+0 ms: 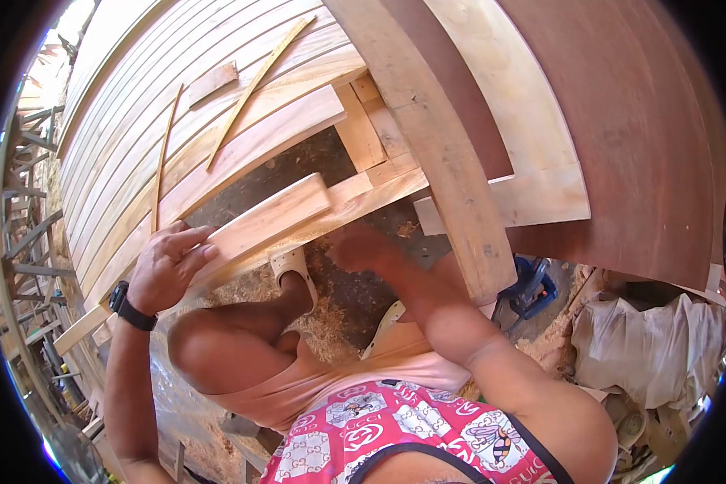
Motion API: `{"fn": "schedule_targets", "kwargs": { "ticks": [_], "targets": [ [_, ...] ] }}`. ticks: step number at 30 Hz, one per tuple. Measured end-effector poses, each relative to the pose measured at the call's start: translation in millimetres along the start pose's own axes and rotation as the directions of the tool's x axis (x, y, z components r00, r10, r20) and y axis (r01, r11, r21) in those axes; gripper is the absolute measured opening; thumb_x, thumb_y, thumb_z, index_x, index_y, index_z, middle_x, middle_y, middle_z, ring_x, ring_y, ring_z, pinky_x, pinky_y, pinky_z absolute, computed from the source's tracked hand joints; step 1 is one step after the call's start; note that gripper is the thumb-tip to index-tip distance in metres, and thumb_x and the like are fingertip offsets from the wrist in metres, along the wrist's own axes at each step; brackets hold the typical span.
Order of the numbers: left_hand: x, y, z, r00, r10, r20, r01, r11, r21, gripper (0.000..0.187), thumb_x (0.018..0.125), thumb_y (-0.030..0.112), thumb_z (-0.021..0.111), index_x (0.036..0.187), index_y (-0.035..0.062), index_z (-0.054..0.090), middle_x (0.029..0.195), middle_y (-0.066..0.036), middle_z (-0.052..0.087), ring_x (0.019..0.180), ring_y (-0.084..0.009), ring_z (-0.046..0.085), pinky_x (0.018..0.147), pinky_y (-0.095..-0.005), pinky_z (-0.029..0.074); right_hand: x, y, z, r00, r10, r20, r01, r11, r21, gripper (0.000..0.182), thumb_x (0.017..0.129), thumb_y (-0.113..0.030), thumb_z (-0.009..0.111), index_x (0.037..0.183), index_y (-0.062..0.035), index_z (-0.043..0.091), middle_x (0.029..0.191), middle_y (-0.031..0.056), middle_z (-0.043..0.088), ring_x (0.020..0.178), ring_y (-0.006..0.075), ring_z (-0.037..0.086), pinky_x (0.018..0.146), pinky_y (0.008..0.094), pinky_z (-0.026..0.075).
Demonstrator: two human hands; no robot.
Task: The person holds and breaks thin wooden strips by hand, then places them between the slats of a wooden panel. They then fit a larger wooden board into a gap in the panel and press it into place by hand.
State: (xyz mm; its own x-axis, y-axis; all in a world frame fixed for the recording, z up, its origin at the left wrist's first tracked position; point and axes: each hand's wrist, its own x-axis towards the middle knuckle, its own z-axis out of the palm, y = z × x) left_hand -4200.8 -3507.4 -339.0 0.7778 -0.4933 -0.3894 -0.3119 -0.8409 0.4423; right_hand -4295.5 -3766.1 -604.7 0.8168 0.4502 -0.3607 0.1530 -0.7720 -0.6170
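Note:
My left hand [169, 262], with a dark watch on its wrist, is closed round the near end of a short, planed wooden board [274, 214]. The board's free end slants up to the right, resting over the lower rail of a wooden frame [355, 211]. My right hand [359, 246] is blurred just below that rail, and its fingers do not show clearly. Beyond the board lie close-set wooden slats [298, 121], with a dark gap in between. At the gap's right end are short upright wood blocks [363, 129].
Two thin wood strips [258, 93] and a small wood offcut [214, 84] lie on the slats. A thick plank [436, 137] crosses a reddish-brown panel [621, 121]. A blue power tool [532, 290] is on the floor by the plank's end, near a grey-white sack [649, 347]. Shavings [331, 323] cover the floor.

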Motion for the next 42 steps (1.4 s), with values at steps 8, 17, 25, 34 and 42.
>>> {"fn": "schedule_targets", "kwargs": {
  "ticks": [8, 17, 25, 34, 42],
  "targets": [
    [45.1, 46.8, 16.1, 0.989, 0.141, -0.051, -0.142, 0.990, -0.004, 0.030, 0.089, 0.026, 0.069, 0.107, 0.0024, 0.071, 0.078, -0.016, 0.060, 0.075, -0.0342, 0.060, 0.069, -0.0427, 0.047, -0.8, -11.2, -20.6, 0.992, -0.068, 0.105, 0.083, 0.987, -0.139, 0.031, 0.083, -0.022, 0.058, 0.106, -0.0017, 0.062, 0.100, 0.0200, 0.069, 0.098, 0.0341, 0.067, 0.087, 0.0462, 0.052],
    [54.4, 66.4, 15.7, 0.988, 0.144, -0.048, -0.144, 0.990, 0.001, 0.030, 0.090, 0.024, 0.067, 0.110, 0.0019, 0.071, 0.079, -0.016, 0.059, 0.076, -0.0318, 0.059, 0.070, -0.0419, 0.046, 2.1, -9.3, -11.9, 0.995, -0.094, -0.015, 0.092, 0.990, -0.108, 0.035, 0.082, -0.022, 0.057, 0.109, 0.0002, 0.063, 0.099, 0.0189, 0.070, 0.093, 0.0321, 0.068, 0.085, 0.0446, 0.053],
    [55.8, 73.6, 20.3, 0.975, 0.193, -0.109, -0.190, 0.981, 0.035, 0.025, 0.090, 0.025, 0.066, 0.103, 0.0040, 0.072, 0.078, -0.017, 0.059, 0.073, -0.0327, 0.059, 0.067, -0.0429, 0.045, 7.3, -19.0, 3.3, 0.959, -0.108, -0.262, 0.099, 0.994, -0.046, 0.035, 0.083, -0.022, 0.058, 0.110, -0.0002, 0.066, 0.101, 0.0170, 0.071, 0.097, 0.0330, 0.068, 0.090, 0.0445, 0.052],
    [59.3, 125.5, 44.2, 0.959, 0.273, -0.070, -0.234, 0.911, 0.340, 0.104, 0.070, 0.058, 0.077, 0.138, -0.0116, 0.040, 0.102, -0.021, 0.060, 0.086, -0.0336, 0.066, 0.070, -0.0417, 0.054, 11.7, -37.0, -2.6, 0.949, -0.061, -0.310, 0.099, 0.989, 0.109, 0.032, 0.083, -0.016, 0.059, 0.111, -0.0011, 0.067, 0.098, 0.0156, 0.072, 0.100, 0.0345, 0.067, 0.097, 0.0446, 0.049],
    [69.7, 123.5, 55.8, 0.954, 0.287, -0.088, -0.228, 0.884, 0.409, 0.091, 0.072, 0.044, 0.080, 0.139, -0.0045, 0.042, 0.104, -0.020, 0.062, 0.085, -0.0343, 0.066, 0.067, -0.0424, 0.053, 6.6, -43.6, -13.5, 0.993, 0.023, -0.112, 0.004, 0.972, 0.237, 0.031, 0.082, -0.015, 0.060, 0.109, -0.0015, 0.068, 0.097, 0.0153, 0.072, 0.099, 0.0337, 0.068, 0.096, 0.0445, 0.049]
  ]
}}
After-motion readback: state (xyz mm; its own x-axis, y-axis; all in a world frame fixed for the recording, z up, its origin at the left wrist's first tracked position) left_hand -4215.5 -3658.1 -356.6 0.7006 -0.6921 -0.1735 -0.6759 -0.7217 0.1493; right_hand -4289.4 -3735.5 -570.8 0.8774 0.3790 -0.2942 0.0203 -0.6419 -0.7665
